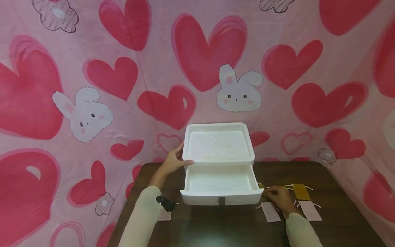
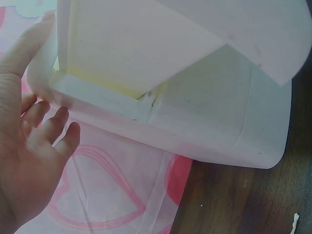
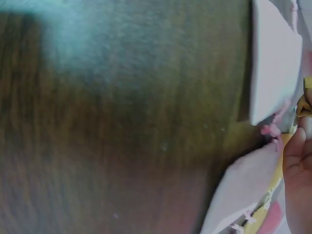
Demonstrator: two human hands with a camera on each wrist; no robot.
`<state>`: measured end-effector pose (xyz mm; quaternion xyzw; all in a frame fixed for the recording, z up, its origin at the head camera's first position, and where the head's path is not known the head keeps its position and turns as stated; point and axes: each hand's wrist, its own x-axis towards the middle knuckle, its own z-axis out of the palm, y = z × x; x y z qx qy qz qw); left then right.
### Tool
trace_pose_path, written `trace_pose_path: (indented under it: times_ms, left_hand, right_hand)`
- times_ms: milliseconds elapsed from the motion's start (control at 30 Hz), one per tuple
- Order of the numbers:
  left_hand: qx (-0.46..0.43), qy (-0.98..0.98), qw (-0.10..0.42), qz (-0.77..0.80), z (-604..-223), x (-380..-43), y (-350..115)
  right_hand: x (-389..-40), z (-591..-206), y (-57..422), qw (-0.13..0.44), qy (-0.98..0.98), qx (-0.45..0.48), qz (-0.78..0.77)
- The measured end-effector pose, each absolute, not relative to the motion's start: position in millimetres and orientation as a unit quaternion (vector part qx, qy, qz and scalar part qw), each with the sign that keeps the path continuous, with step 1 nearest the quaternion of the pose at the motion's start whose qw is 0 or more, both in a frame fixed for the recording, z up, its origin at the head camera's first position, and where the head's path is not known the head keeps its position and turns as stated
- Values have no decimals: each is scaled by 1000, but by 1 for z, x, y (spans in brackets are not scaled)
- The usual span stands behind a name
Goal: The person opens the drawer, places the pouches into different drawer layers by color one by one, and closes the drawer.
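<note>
A white drawer box (image 1: pixel 219 145) stands at the back of the table with its lower drawer (image 1: pixel 220 198) pulled out. My left hand (image 1: pixel 173 161) grips the box's left side, thumb over the front edge. In the left wrist view, the fingers of that hand (image 2: pixel 31 156) curl against the box's wall. To the right of the drawer, my right hand (image 1: pixel 280 198) pinches a mustard-yellow drawstring pouch (image 1: pixel 262 189), partly covered by the fingers. Only a crumpled bit of this pouch (image 3: pixel 304 102) appears in the right wrist view.
Near the right hand lie two pale pink drawstring pouches (image 1: pixel 271 212) and another mustard pouch (image 1: pixel 301 192). Beside the left forearm, a pink pouch (image 1: pixel 165 215) is partly hidden. The dark wooden table (image 1: pixel 216 226) meets a pink heart-patterned cloth (image 1: pixel 148 68) behind.
</note>
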<state>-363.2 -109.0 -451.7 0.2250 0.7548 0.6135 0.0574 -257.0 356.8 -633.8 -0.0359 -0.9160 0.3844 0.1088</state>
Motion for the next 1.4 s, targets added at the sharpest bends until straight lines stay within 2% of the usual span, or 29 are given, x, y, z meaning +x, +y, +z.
trace_pose_path:
  times_ms: [367,667,1167,1400]
  left_hand:
    - [225,755,54,613,-451,-362,-109]
    - [218,755,51,617,-451,-361,-109]
    - [231,751,49,617,-453,-362,-109]
    - [228,749,50,620,-449,-360,-109]
  right_hand:
    - [-251,-599,355,132,-920,-21,368]
    - [-248,-576,354,242,-903,24,354]
    - [-239,-525,357,320,-872,43,367]
    - [-232,-499,354,330,-869,50,366]
